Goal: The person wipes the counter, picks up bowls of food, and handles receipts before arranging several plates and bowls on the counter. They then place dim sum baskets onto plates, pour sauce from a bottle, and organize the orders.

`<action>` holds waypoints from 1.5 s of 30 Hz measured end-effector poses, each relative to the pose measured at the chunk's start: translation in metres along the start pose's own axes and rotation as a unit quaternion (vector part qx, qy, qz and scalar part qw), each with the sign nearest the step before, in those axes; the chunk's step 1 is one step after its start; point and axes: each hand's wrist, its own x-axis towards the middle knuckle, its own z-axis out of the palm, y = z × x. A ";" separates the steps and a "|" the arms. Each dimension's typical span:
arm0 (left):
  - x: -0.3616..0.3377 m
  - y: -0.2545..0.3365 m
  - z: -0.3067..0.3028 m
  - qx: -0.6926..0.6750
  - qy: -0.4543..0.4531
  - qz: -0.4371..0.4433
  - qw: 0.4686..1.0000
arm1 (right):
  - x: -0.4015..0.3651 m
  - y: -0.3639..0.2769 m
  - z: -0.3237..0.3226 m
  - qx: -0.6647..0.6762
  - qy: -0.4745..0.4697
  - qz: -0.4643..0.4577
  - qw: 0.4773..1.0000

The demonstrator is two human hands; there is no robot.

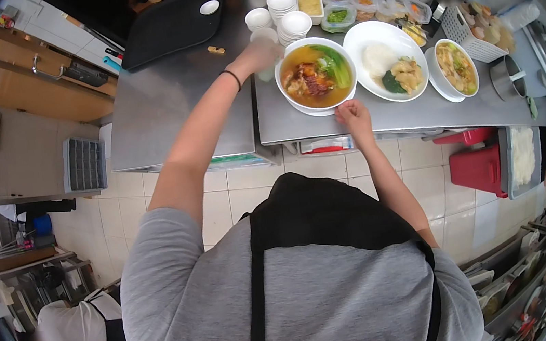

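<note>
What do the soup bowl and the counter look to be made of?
Bowl: white and glossy with a smooth rim; likely ceramic, possibly melamine. Counter: stainless steel by its look, grey brushed metal with a soft sheen.

The left hand [262, 53] was blurred at the far rim of the soup bowl [316, 76], its hold unclear. Whether the right hand [353, 120] pinched the near rim was too small to judge. The tubs [367, 3] at the far edge held food too small to name.

soup bowl [316, 76] left of plate [366, 39], on counter [176, 114]
</note>
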 end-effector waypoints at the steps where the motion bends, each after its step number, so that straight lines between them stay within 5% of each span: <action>1: -0.011 0.003 -0.007 -0.019 -0.090 -0.018 0.996 | 0.001 0.001 -0.001 -0.006 0.000 0.002 1.000; 2: -0.023 0.001 -0.014 -0.038 -0.180 -0.035 0.982 | 0.001 -0.001 -0.002 -0.006 -0.004 0.003 1.000; 4: -0.056 -0.010 -0.022 -0.065 -0.362 0.112 0.923 | 0.000 -0.007 -0.004 -0.010 -0.022 0.016 1.000; 6: -0.090 -0.032 -0.041 -0.090 -0.362 0.057 0.926 | -0.002 -0.007 -0.009 -0.004 -0.025 0.012 1.000; 8: -0.122 -0.082 -0.060 -0.159 -0.210 -0.065 0.962 | -0.004 -0.009 -0.016 -0.008 -0.022 0.005 1.000; 9: -0.142 -0.103 -0.065 -0.159 -0.207 -0.070 0.963 | -0.006 -0.010 -0.020 -0.007 -0.028 0.005 1.000; 11: -0.174 -0.135 -0.061 -0.212 0.022 -0.219 0.952 | -0.011 -0.011 -0.027 -0.018 0.006 0.000 1.000; 15: -0.196 -0.153 0.042 -0.059 -0.047 -0.334 0.939 | -0.019 -0.002 -0.041 -0.035 0.006 0.012 0.999; 17: -0.184 -0.182 0.100 0.083 0.136 -0.413 0.897 | -0.022 0.001 -0.041 -0.066 0.018 0.035 0.997; 19: -0.152 -0.170 0.097 0.120 0.186 -0.437 0.872 | -0.019 0.001 -0.038 -0.058 0.019 0.038 0.997; 23: -0.103 -0.137 0.132 0.130 0.230 -0.168 0.950 | -0.018 0.001 -0.028 -0.062 -0.008 0.048 0.997; 25: -0.110 -0.080 0.126 0.160 0.117 -0.089 0.976 | -0.017 0.000 -0.023 -0.069 -0.012 0.052 0.996; 28: -0.151 -0.098 0.112 0.096 0.064 -0.078 0.990 | -0.012 -0.004 -0.026 -0.092 -0.022 0.038 0.995; 31: -0.240 -0.230 0.101 0.007 0.265 -0.221 0.939 | -0.011 0.000 -0.051 -0.104 -0.032 0.007 0.994; 33: -0.321 -0.320 0.081 -0.052 0.274 -0.421 0.863 | -0.018 -0.004 -0.068 -0.097 0.008 0.004 0.995; 34: -0.356 -0.359 0.085 0.068 0.286 -0.477 0.828 | -0.023 -0.005 -0.076 -0.097 0.005 0.001 0.995; 35: -0.352 -0.360 0.077 0.069 0.291 -0.477 0.826 | -0.029 -0.004 -0.083 -0.098 0.047 0.016 0.994; 37: -0.348 -0.359 0.065 0.246 0.035 -0.584 0.773 | -0.038 0.006 -0.097 -0.097 0.087 0.033 0.991; 40: -0.275 -0.349 0.050 0.128 0.134 -0.530 0.828 | -0.039 0.016 -0.099 -0.082 0.094 0.093 0.988; 41: -0.243 -0.389 0.072 0.087 0.179 -0.491 0.848 | -0.038 0.011 -0.089 -0.082 0.092 0.090 0.988; 42: -0.206 -0.337 0.054 0.072 0.195 -0.435 0.876 | -0.035 0.006 -0.078 -0.106 0.070 0.085 0.988; 43: -0.174 -0.284 0.037 0.043 0.149 -0.422 0.893 | -0.034 0.002 -0.067 -0.130 0.048 0.080 0.987; 44: -0.137 -0.317 0.074 0.060 0.207 -0.352 0.911 | -0.030 -0.002 -0.057 -0.128 0.024 0.082 0.988; 45: -0.109 -0.285 0.070 0.180 0.121 -0.314 0.924 | -0.026 -0.003 -0.047 -0.126 0.026 0.079 0.989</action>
